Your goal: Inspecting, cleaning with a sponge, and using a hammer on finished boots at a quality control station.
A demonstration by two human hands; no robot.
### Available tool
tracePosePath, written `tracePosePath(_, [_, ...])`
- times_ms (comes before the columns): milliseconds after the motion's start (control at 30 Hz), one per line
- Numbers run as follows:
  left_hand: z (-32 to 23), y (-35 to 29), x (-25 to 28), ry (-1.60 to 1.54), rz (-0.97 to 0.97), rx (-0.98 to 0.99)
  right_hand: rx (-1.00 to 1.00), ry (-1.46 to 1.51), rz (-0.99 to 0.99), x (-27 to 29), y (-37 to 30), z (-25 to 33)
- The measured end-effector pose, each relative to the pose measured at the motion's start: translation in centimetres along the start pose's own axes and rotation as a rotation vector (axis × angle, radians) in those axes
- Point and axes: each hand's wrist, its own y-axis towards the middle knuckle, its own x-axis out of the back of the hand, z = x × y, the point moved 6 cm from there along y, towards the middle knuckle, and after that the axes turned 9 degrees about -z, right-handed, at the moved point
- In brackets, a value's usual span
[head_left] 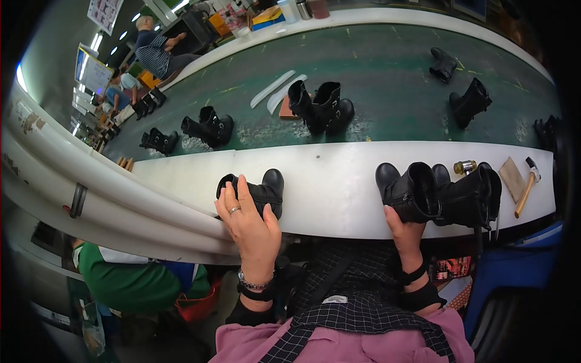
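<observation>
A black ankle boot (269,191) stands on the white worktop in front of me, on the left. My left hand (251,233) lies over its shaft with fingers stretched out and thumb apart. To the right is a second black boot (417,196), zip showing along its side. My right hand (404,233) grips that one low at its near side; the thumb shows and the other fingers are hidden beneath. Close against it stands another black boot (469,196), its shaft opening facing up.
A hammer (528,186), a brown flat piece (514,179) and a small metal-and-yellow tool (465,167) lie at the right. Beyond the white worktop (327,206), a green belt (387,72) bears several buckled boots (321,109). A person (158,51) sits across it.
</observation>
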Motion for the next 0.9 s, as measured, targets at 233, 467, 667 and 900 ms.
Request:
tracePosePath(233, [0.1,3.3,-1.4,-0.165,0.088,0.027,-0.059,-0.007,0.078,0.3,0.1,-0.2])
tracePosePath(467, [-5.3,3.4,-3.5,-0.436,-0.004,0.024,-0.099,-0.043,0.099,0.5,0.3,0.1])
tracePosePath(667, [-11.4,3.1,-3.5,-0.585,0.202,-0.086,0.073,-0.120,-0.005,1.1,0.8,1.1])
tracePosePath(900, [-5.5,2.9,1.1,-0.950,-0.424,0.092,0.156,-0.184,0.014,1.2,1.8,2.4])
